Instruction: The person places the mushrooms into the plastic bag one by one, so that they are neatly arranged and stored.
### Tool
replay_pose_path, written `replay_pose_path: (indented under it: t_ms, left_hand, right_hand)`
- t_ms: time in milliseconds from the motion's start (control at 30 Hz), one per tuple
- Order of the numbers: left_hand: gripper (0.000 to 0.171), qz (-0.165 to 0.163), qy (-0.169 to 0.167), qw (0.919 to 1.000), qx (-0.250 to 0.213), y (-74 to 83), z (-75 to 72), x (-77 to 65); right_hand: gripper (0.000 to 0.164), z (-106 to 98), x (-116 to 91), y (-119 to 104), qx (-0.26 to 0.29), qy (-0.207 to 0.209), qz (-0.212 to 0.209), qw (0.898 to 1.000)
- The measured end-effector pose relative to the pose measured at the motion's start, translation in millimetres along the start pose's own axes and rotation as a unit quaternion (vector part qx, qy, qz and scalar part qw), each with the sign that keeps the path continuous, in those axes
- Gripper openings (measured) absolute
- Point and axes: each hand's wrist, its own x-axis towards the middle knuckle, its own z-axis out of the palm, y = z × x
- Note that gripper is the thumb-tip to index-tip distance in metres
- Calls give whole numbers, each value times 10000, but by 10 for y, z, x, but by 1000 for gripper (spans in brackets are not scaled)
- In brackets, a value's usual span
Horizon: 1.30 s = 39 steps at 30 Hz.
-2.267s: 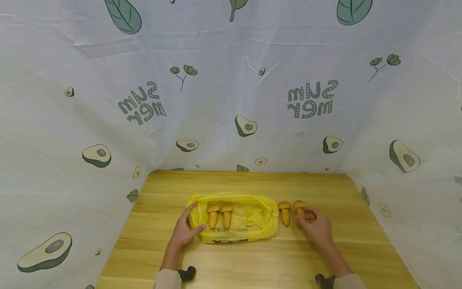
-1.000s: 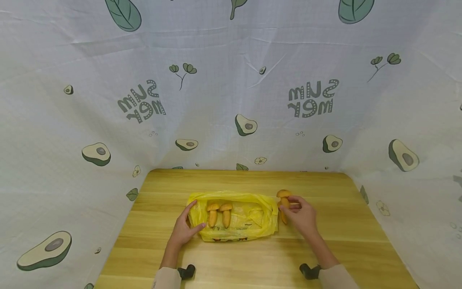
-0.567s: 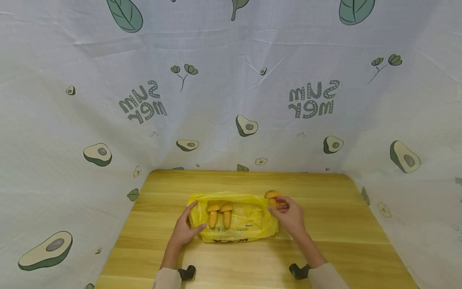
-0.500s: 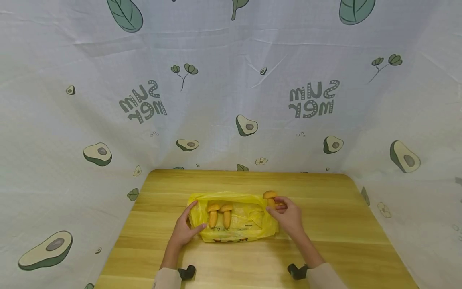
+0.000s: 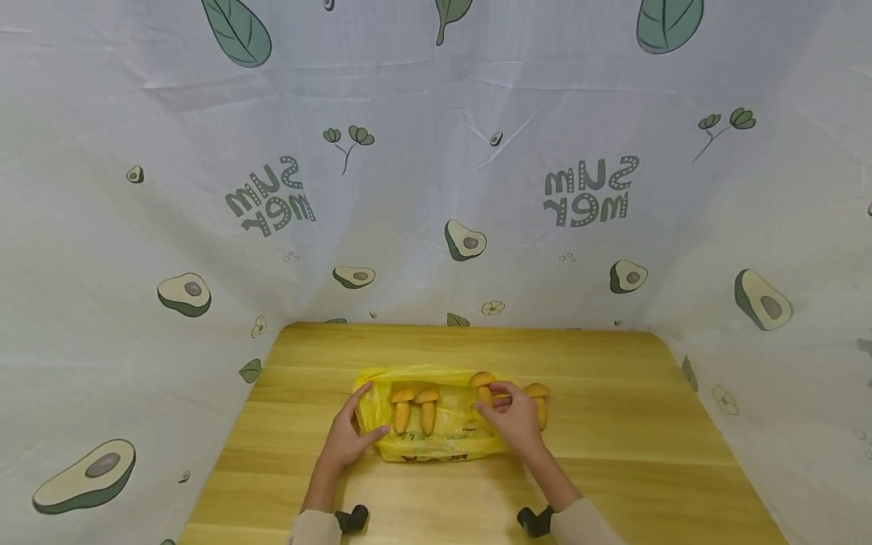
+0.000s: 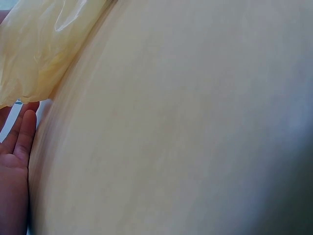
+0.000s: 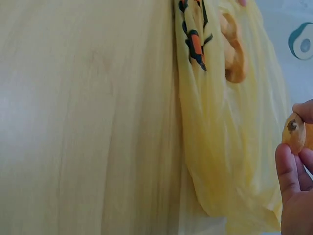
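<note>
A yellow plastic bag (image 5: 453,448) lies on the wooden table with its mouth spread wide. Two orange-brown mushrooms, a left one (image 5: 402,415) and a right one (image 5: 428,415), lie side by side inside it. My left hand (image 5: 344,440) rests at the bag's left end, thumb and fingers spread and touching the rim. Over the bag's right part, my right hand (image 5: 518,420) pinches a third mushroom (image 5: 482,384) by its stem; in the right wrist view its stem end (image 7: 294,133) shows between the fingertips. Another mushroom (image 5: 540,405) lies just right of the bag, partly hidden by the right hand.
The wooden table (image 5: 633,439) extends on both sides of the bag. A pale cloth (image 5: 531,250) printed with avocados and leaves hangs behind and beside it. Black camera mounts, one left (image 5: 352,519) and one right (image 5: 535,521), stick out at the wrists.
My right hand has picked up the rightmost mushroom and carried it left, past the other loose one, to above the bag. The left hand and the two mushrooms inside have stayed put.
</note>
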Motion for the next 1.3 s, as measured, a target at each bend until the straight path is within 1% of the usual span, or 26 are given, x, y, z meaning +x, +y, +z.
replay_pose_path:
  t_ms: [133, 267, 433, 533, 667, 800, 967, 1300]
  left_hand:
    - [91, 43, 117, 9999, 64, -40, 24, -1]
    - [92, 74, 193, 9998, 17, -84, 39, 7]
    - [91, 94, 156, 9998, 11, -66, 26, 12]
    - [91, 83, 120, 9999, -81, -49, 12, 7]
    - [91, 121, 98, 9998, -142, -51, 10, 7]
    - [92, 93, 74, 9999, -83, -49, 5, 9]
    - [92, 8, 45, 10000, 38, -39, -1, 9]
    - [92, 1, 50, 10000, 27, -42, 3, 14]
  right_hand:
    - [41, 109, -16, 30, 41, -32, -9, 10000]
    - [41, 207, -23, 77, 44, -72, 40, 10000]
    - [40, 309, -25, 110, 98, -103, 18, 9999]
    - [39, 367, -28, 112, 126, -109, -52, 9998]
    - [39, 436, -40, 106, 112, -148, -34, 9998]
    - [39, 496, -36, 102, 58, -153, -32, 9999]
    - [39, 551, -17, 97, -76, -61, -95, 9999]
    - [41, 651, -16, 59, -174, -120, -91, 9997]
